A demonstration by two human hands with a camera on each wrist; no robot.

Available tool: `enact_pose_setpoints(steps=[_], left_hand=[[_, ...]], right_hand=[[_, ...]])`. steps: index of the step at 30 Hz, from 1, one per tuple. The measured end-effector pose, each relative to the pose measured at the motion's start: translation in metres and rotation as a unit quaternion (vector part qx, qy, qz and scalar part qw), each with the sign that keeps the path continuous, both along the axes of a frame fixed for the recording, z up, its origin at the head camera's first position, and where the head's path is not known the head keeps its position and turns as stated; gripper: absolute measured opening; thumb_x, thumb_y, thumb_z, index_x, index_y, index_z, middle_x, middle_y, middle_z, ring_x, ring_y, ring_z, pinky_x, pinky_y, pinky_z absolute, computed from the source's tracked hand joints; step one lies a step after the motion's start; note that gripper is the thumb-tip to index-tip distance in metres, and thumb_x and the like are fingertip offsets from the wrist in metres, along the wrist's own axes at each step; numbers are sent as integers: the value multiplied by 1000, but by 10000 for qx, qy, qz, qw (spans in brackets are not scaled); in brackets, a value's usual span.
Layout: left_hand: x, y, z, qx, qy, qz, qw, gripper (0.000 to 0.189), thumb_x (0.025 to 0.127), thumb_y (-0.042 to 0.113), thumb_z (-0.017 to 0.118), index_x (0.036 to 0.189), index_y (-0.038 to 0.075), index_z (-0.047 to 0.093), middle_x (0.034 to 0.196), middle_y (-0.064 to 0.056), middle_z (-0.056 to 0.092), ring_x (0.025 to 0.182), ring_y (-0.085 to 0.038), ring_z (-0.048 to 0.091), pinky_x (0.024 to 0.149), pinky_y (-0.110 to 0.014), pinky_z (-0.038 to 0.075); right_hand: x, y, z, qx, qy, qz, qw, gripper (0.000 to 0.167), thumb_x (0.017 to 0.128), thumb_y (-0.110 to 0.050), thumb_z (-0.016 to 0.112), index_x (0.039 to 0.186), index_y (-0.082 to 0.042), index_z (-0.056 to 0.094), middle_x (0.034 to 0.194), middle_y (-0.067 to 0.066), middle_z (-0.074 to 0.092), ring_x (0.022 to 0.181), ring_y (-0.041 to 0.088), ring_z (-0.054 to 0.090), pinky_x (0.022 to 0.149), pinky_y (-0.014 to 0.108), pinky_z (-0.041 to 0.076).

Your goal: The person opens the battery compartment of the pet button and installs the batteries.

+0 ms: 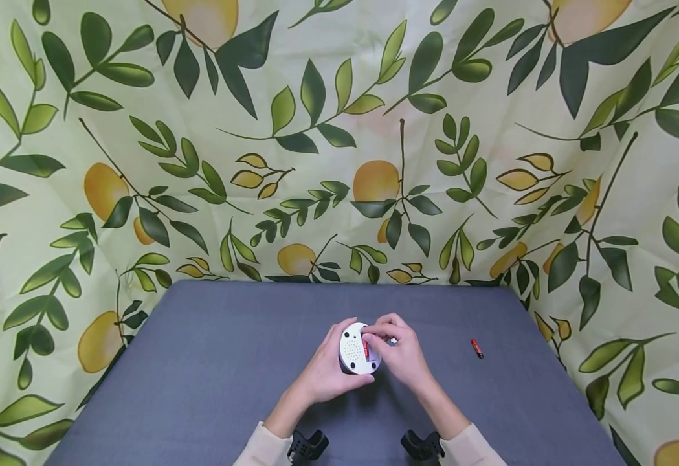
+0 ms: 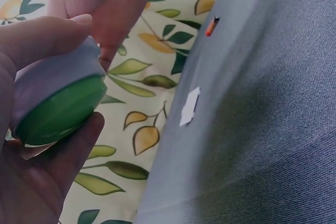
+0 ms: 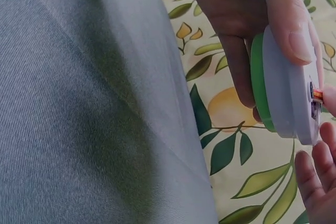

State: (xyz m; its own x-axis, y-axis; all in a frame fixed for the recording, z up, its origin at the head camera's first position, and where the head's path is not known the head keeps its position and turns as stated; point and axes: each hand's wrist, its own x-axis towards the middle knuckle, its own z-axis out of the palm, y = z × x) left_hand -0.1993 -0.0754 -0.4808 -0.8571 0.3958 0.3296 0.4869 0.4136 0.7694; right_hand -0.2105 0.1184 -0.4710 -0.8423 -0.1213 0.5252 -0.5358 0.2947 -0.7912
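My left hand [image 1: 330, 366] grips a round white device [image 1: 352, 353] by its sides, with its underside facing up. That underside has a speaker grille, small dark feet and an uncovered battery compartment. A green face [image 2: 63, 111] shows on the device's opposite side in the left wrist view. In the compartment lies a red battery [image 1: 366, 349]. My right hand [image 1: 400, 353] is at the compartment's far end, thumb and forefinger pinching a battery [image 3: 317, 94] there, its end partly hidden by the fingertips.
Another red battery [image 1: 476, 348] with a dark end lies on the grey cloth-covered table [image 1: 228, 362], to the right of the hands. A small white cover piece [image 2: 190, 107] also lies on the cloth. Leaf-and-fruit patterned fabric [image 1: 316, 194] hangs behind and at the sides.
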Motion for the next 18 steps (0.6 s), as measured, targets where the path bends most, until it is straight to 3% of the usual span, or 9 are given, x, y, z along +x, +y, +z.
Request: enact_pose_setpoints(steps=[4,7,13,18], left_hand=[[0,0,0,7,38,20,10000,101,72,33,92,152,13,34,137,-2,49,115,-16,52,98,-39,46],[0,0,1,23,63,15,10000,101,72,31,93,152,11,35,136,-2,49,115,-16,52,98,-38,45],[0,-1,1,25,66,-38,10000,101,72,31,92,152,10,34,137,-1,49,117,-16,51,99,-40,45],[1,-1,2,-22,-41,-75,10000,100,73,33,92,153,16,33,138,0,48,117,-16,51,100,-40,45]], right_hand=[[-3,0,0,-406,-591,40,9974,19,85,-5,81,103,-4,76,99,11,64,84,17,58,74,26,49],[-6,0,0,-781,-1300,170,9883,28,86,-5,81,111,-1,70,101,12,64,87,17,58,76,24,49],[-11,2,-4,-1502,-2777,706,9462,32,91,-10,75,117,4,64,105,11,62,93,22,58,77,26,50],[-13,3,-6,-1896,-3328,948,9189,28,91,-9,74,114,2,63,103,7,60,96,22,55,80,29,49]])
